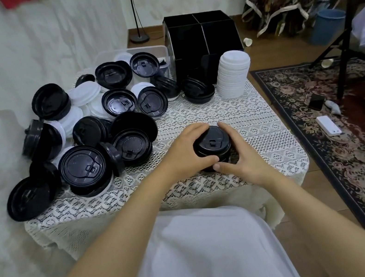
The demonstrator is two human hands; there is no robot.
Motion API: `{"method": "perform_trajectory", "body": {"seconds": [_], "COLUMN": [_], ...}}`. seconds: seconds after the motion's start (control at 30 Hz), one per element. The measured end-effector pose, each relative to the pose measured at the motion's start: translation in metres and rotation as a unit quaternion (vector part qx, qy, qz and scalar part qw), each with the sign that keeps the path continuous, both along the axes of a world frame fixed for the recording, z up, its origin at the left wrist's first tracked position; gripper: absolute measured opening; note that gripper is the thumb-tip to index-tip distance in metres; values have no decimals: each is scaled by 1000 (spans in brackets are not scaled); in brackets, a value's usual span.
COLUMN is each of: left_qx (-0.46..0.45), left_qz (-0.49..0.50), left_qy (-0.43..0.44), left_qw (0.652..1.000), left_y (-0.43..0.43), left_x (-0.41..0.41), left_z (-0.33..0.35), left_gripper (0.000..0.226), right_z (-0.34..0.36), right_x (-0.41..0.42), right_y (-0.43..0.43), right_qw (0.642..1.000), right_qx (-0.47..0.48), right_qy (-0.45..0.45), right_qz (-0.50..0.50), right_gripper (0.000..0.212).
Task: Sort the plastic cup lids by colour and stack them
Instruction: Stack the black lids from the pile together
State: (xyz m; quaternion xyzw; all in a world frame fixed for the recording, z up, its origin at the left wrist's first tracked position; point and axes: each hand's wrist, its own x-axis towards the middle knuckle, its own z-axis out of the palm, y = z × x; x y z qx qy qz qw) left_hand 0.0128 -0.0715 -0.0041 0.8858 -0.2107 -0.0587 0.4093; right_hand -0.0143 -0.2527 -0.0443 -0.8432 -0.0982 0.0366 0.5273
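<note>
black lid stack (213,145) sits on the table (259,124) near the front edge, slightly right of centre. left hand (184,152) and right hand (240,155) both cup it, fingers curled round its sides, thumbs almost meeting on the near side.

risks as i read it:
- can't tell if the top lid is fully nested; an uneven squeeze could cock it or pop it off.
- lace cloth may drag under a sideways push and tip the stack.
- mixed pile (93,134) crowds the left edge and black lids overhang the front-left corner; a forearm bump drops them.
- white stack (233,75) by the right edge is tall; reaching past could topple it.
</note>
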Motion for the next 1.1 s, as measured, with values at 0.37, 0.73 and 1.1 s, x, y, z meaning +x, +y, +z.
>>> {"method": "perform_trajectory", "body": {"seconds": [0.37,0.73,1.1], "left_qx": [-31,-65,-54], "left_qz": [-21,-40,-38], "left_qy": [37,105,90], "left_qw": [999,991,994], "left_y": [3,13,12], "left_x": [5,3,0], "left_z": [-14,-23,-31], "left_gripper": [77,69,66], "right_z": [-1,-3,-8], "right_x": [0,1,1], "right_y": [0,1,2], "right_qw": [999,998,990], "right_qx": [-15,-45,-123], "right_qy": [-32,-47,-73], "right_qz": [-4,2,1], "right_gripper": [74,71,76]}}
